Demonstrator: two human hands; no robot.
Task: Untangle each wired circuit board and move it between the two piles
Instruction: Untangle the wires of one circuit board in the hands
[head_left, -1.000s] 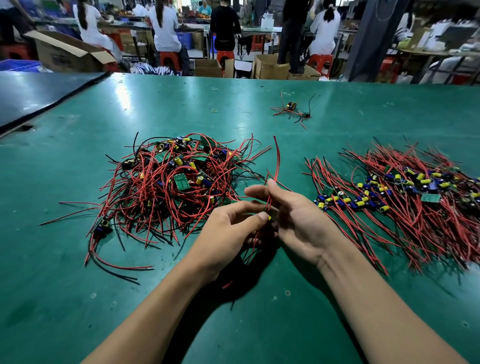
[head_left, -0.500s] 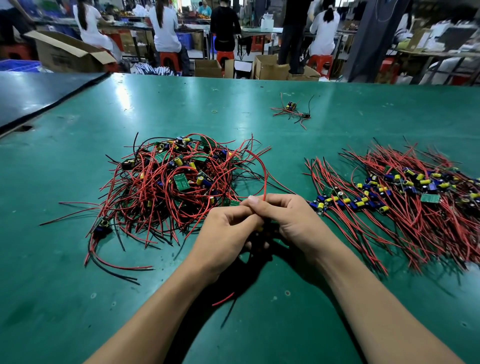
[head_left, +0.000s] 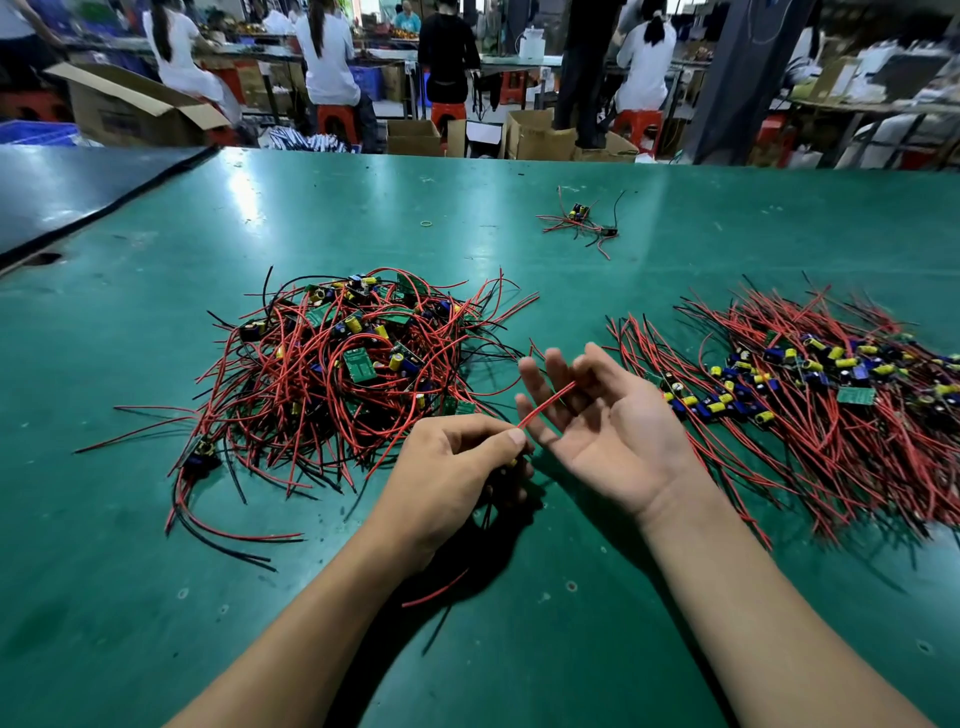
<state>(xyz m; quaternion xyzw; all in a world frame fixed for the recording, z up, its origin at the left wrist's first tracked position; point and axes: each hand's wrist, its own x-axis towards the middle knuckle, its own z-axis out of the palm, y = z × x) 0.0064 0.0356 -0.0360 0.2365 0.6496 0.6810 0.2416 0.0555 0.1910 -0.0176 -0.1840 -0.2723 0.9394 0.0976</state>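
One thin, straight red wire (head_left: 548, 404)

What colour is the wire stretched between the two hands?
Red. The thin wire, pinched by the left hand, crosses the right hand; head view.

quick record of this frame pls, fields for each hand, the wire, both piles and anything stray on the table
left hand: pinches red wire at the thumb tip
right hand: palm up, fingers spread, wire lies across them
left pile: left of the hands, wires looped and tangled
right pile: right of the hands, wires roughly aligned
stray board: alone, farther back on table
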